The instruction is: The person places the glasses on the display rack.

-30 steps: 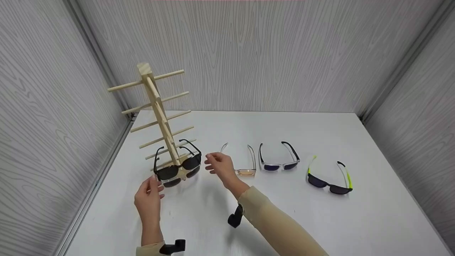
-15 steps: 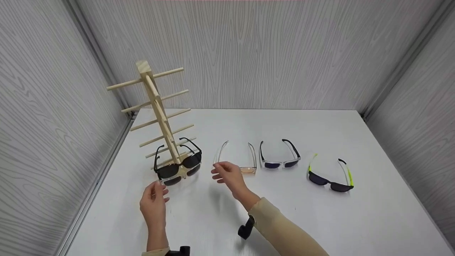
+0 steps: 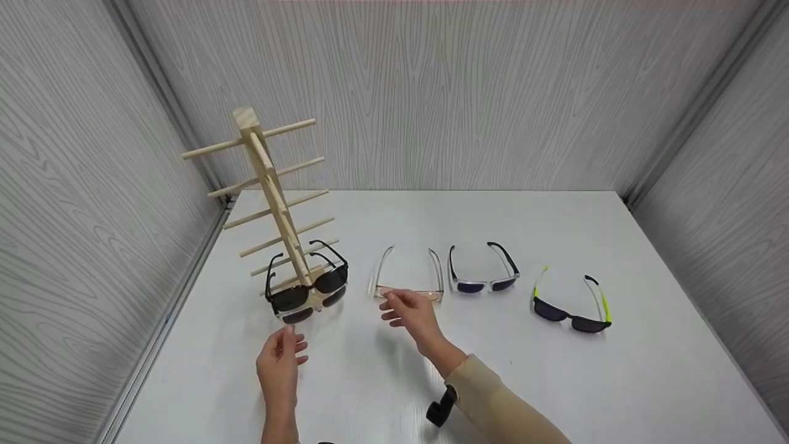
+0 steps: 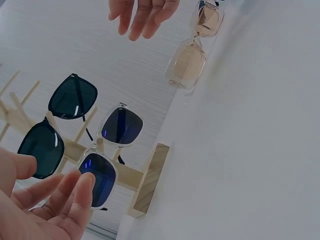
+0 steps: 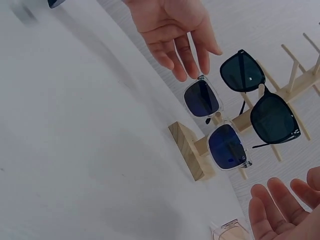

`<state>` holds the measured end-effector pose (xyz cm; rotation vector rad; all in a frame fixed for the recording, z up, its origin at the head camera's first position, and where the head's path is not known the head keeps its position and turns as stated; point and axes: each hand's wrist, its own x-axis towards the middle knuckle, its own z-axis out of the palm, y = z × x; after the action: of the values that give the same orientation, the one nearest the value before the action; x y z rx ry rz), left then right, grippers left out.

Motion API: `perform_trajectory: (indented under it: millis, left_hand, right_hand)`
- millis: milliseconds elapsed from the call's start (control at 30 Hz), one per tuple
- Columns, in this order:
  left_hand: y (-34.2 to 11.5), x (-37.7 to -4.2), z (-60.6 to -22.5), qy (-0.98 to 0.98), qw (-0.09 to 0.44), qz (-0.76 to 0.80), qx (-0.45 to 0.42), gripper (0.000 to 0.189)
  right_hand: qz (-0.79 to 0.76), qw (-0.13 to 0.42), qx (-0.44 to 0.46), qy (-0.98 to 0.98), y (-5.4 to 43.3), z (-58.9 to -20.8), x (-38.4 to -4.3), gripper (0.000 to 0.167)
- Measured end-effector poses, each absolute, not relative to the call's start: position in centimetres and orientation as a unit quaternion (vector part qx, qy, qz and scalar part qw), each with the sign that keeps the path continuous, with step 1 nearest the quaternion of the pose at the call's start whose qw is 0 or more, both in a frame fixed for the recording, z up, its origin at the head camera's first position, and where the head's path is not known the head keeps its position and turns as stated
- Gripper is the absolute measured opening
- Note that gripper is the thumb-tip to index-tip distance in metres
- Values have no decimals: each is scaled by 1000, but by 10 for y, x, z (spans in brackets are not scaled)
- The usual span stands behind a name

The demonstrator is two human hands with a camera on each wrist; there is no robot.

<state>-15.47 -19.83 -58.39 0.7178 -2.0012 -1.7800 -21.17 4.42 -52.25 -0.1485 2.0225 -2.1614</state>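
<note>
A wooden peg stand [image 3: 271, 185] bears black sunglasses [image 3: 290, 299] on a low peg, just above clear-framed sunglasses with dark blue lenses [image 3: 298, 316]. My left hand [image 3: 278, 364] hovers in front of the lower pair, holding nothing, its fingers loosely bent. Close to the peach-lensed glasses [image 3: 431, 296], my right hand [image 3: 416, 317] hangs with relaxed fingers and grips nothing. It covers part of their front in the head view. In the left wrist view, the fingers of my left hand [image 4: 55, 205] overlap the lenses; nothing is pinched between them.
Right of the peach pair, clear-framed sunglasses with dark arms [image 3: 487, 287] lie on the white table [image 3: 524, 388]. Farther right are black sunglasses with yellow arms [image 3: 570, 317]. Bare upper pegs [image 3: 290, 127] stick out from the stand. Wood-grained panels [image 3: 419, 92] enclose the back and sides.
Both hands have drawn away from the stand, down and to the right. The right hand now sits before the peach-lensed glasses. Both pairs on the stand have stayed in place.
</note>
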Motion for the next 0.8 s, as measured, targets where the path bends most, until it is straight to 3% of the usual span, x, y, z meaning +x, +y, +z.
perform_trajectory:
  millis: [300, 533, 800]
  left_hand:
    - [-194, -170, -632, -725, 169, -613, 263, 55]
    - [-159, -140, -549, -717, 101, -635, 269, 42]
    - [-145, -138, -549, -716, 74, -649, 246, 38]
  right_hand:
    - [-725, 95, -35, 682, 58, -531, -204, 27]
    - [-729, 92, -16, 679, 72, -539, -202, 32]
    - [-732, 105, 28, 673, 83, -547, -200, 31]
